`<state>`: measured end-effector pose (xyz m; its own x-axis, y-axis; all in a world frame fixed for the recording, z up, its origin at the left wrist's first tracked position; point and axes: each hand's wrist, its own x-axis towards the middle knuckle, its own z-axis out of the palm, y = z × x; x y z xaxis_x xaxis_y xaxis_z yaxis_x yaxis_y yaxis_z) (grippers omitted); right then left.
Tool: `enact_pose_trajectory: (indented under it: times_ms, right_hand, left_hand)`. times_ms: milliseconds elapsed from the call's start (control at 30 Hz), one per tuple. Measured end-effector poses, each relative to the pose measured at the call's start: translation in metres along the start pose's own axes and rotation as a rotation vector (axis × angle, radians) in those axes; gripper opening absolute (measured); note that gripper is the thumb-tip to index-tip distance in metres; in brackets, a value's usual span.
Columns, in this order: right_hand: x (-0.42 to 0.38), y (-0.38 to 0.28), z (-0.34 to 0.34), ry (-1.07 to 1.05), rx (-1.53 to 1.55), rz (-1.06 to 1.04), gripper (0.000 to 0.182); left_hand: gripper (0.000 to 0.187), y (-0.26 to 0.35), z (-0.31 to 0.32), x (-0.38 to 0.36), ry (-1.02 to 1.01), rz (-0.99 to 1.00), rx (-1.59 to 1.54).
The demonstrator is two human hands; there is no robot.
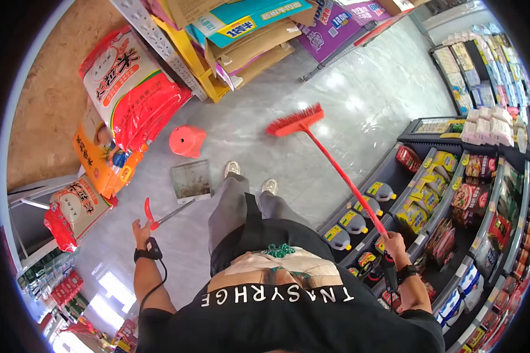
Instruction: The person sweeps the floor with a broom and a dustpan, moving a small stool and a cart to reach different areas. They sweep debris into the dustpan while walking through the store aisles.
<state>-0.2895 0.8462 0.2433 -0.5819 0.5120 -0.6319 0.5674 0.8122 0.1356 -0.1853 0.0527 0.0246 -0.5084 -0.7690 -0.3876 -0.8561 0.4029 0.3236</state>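
Observation:
My right hand (395,245) is wrapped round the red stick of a broom (341,172), near its end. The broom's red head lies out on the floor ahead, its bristles pointing away from me. At the left, my left hand (141,233) has its fingers curled at the red handle of a long-handled dustpan (191,181). A thin metal rod joins that handle to the pan, which rests on the floor just left of my feet, with dark dirt in it. Both wrists wear black straps with small devices.
A red plastic stool (186,142) stands beyond the dustpan. Rice sacks (127,88) are stacked at the left. Flattened cardboard boxes (247,29) fill a rack at the top. Shelves of packaged goods (430,200) line the right, with grey-blue jugs (353,222) on the lowest level.

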Motion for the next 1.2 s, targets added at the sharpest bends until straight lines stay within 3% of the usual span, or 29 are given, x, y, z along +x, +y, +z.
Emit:
enact_pose_trajectory:
  times_ms: [133, 200, 300, 433, 567, 600, 700, 833, 867, 967, 1033, 1100, 1200]
  right_hand:
    - [0.027, -0.058, 0.016, 0.012, -0.013, -0.236, 0.041]
    - [0.053, -0.113, 0.017, -0.077, -0.090, -0.215, 0.043]
    - [0.094, -0.157, 0.041, -0.010, -0.050, -0.280, 0.042]
    - [0.099, -0.112, 0.057, -0.127, -0.021, -0.135, 0.042]
    - [0.065, 0.006, 0.081, -0.120, 0.095, 0.080, 0.042]
    - [0.052, 0.027, 0.084, -0.113, 0.106, 0.110, 0.041]
    - [0.015, 0.063, 0.081, -0.096, 0.125, 0.145, 0.039]
    - [-0.009, 0.080, 0.092, -0.029, 0.179, 0.112, 0.037]
    - [-0.009, 0.076, 0.092, -0.033, 0.196, 0.106, 0.037]
    - [0.012, 0.042, 0.096, -0.005, 0.240, 0.039, 0.038]
    - [0.045, -0.009, 0.088, 0.001, 0.289, 0.004, 0.039]
    - [0.080, -0.075, 0.058, -0.120, 0.313, -0.007, 0.040]
    - [0.151, -0.160, 0.044, -0.153, 0.285, -0.003, 0.041]
  left_hand:
    - [0.067, 0.008, -0.034, -0.028, 0.176, -0.110, 0.014]
    - [0.065, 0.012, -0.041, -0.034, 0.209, -0.225, 0.048]
    - [0.060, 0.026, -0.045, -0.024, 0.150, -0.093, 0.118]
    - [0.051, 0.087, -0.056, -0.011, 0.065, 0.140, 0.108]
    - [0.048, 0.088, -0.050, 0.025, -0.027, 0.065, 0.086]
    - [0.048, 0.106, -0.052, 0.014, -0.038, 0.073, 0.266]
    - [0.050, 0.130, -0.038, -0.005, -0.043, 0.109, 0.350]
    - [0.041, 0.139, -0.014, 0.015, -0.323, 0.459, 0.567]
    - [0.035, 0.196, -0.021, -0.033, -0.264, 0.332, 0.593]
    - [0.033, 0.216, 0.005, 0.002, -0.430, 0.427, 0.465]
    - [0.029, 0.286, 0.014, -0.004, -0.524, 0.602, 0.676]
    - [0.027, 0.336, 0.027, 0.006, -0.613, 0.398, 0.427]
    - [0.025, 0.422, 0.049, 0.012, -0.649, 0.583, 0.283]
